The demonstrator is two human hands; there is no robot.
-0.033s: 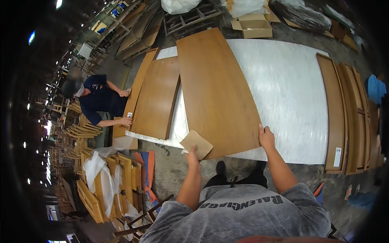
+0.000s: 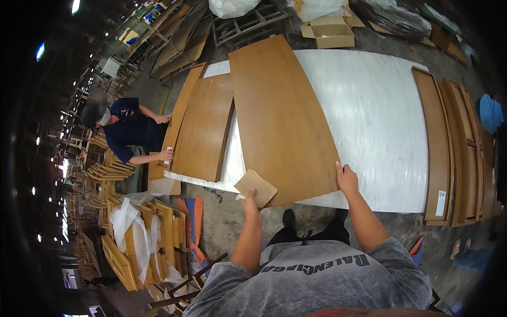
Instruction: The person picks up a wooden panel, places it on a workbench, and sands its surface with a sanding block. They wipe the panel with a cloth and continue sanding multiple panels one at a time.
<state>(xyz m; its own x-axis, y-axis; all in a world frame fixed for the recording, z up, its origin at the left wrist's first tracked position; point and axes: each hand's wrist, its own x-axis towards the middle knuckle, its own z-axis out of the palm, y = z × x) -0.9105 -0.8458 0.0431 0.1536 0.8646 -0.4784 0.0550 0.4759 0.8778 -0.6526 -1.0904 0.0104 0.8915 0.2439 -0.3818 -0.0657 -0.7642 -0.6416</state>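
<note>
Slanting across the white tabletop (image 2: pixel 377 127), far edge to near edge, here's one large wooden panel (image 2: pixel 285 116)! Two hands at work: the left grip (image 2: pixel 251 203), thumb on top, pinches one tan sheet (image 2: pixel 257 184) at the panel's near left corner; the right grip (image 2: pixel 347 179), half curled, grasps the near right corner. Smooth, warm brown, faintly glossy panel! One brown board (image 2: pixel 203 127) lies toward the tabletop's left edge.
</note>
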